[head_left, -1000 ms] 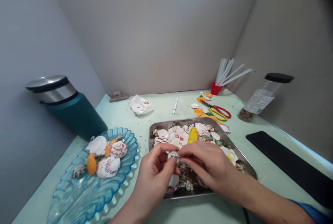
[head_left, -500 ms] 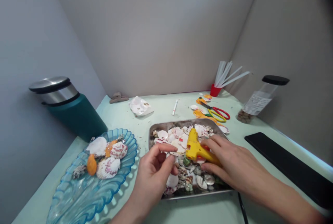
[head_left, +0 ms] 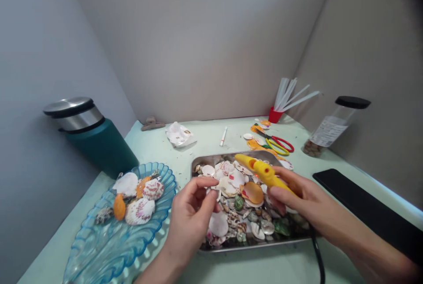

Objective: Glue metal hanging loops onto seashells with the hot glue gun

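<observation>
My right hand (head_left: pixel 294 187) is closed around the handle of a yellow hot glue gun (head_left: pixel 264 170), held tilted above a metal tray (head_left: pixel 231 248) of seashells. Its nozzle points away to the upper left, and a black cord (head_left: pixel 317 257) runs down from below the hand. Over the tray's left side, the thumb and forefinger of my left hand (head_left: pixel 191 213) pinch something small and pale that I cannot make out. Under the hands lie white scallop shells (head_left: pixel 236 178), an orange shell (head_left: pixel 253 193) and several small spiral shells (head_left: pixel 234 219).
On the left, a blue scalloped dish (head_left: pixel 99 253) holds shells, with a teal bottle (head_left: pixel 102 147) behind it. Scissors (head_left: pixel 279 144), a white pen (head_left: pixel 224 136) and a red cup (head_left: pixel 275 115) of glue sticks stand beyond the tray. A jar (head_left: pixel 325 130) and black slab (head_left: pixel 363 209) are right.
My right hand has lifted the glue gun off the shells and turned it, uncovering the orange shell. My left hand keeps its pinch, nearly in place. The view has shifted slightly.
</observation>
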Demonstrator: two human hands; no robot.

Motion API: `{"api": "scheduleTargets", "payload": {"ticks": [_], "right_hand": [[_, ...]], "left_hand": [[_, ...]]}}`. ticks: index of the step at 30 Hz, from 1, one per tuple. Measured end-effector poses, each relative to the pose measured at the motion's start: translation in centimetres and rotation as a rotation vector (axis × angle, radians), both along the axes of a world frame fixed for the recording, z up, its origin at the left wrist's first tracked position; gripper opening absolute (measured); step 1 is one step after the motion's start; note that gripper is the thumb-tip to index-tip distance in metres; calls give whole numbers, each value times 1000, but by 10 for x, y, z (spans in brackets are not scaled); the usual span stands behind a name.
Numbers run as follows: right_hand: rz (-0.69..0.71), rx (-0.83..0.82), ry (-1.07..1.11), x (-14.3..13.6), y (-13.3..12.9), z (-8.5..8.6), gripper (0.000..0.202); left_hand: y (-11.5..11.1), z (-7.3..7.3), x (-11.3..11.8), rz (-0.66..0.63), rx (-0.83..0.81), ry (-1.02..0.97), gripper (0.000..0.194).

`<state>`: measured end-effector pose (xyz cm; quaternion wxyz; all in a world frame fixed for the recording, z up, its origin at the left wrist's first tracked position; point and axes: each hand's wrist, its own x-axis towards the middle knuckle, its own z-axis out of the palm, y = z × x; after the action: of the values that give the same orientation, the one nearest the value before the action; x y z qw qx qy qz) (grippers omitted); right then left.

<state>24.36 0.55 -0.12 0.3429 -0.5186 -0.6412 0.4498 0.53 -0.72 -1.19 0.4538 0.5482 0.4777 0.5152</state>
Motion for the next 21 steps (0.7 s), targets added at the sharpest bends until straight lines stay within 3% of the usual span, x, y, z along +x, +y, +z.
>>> {"api": "scheduleTargets", "payload": {"ticks": [3, 7, 10, 14, 17, 21], "right_hand": [[98, -214, 424, -6, -1, 2, 36], [189, -308, 619, -12, -2, -5, 36], [233, -325, 609, -11, -2, -11, 33], [333, -317, 438, -7, -4, -13, 50], [338, -320, 311, -7, -7, -14, 55], [335, -295, 300, -8, -8, -17, 54]], "left_hand": [[3, -4, -5, 63, 89, 104, 12], [8, -10, -7, 89, 92, 171, 12], [11, -13, -7, 99, 73, 180, 12], [11, -12, -6, 108, 48, 160, 14], [10, -10, -5, 108, 23, 141, 15], [8, -10, -5, 116, 8, 126, 17]]}}
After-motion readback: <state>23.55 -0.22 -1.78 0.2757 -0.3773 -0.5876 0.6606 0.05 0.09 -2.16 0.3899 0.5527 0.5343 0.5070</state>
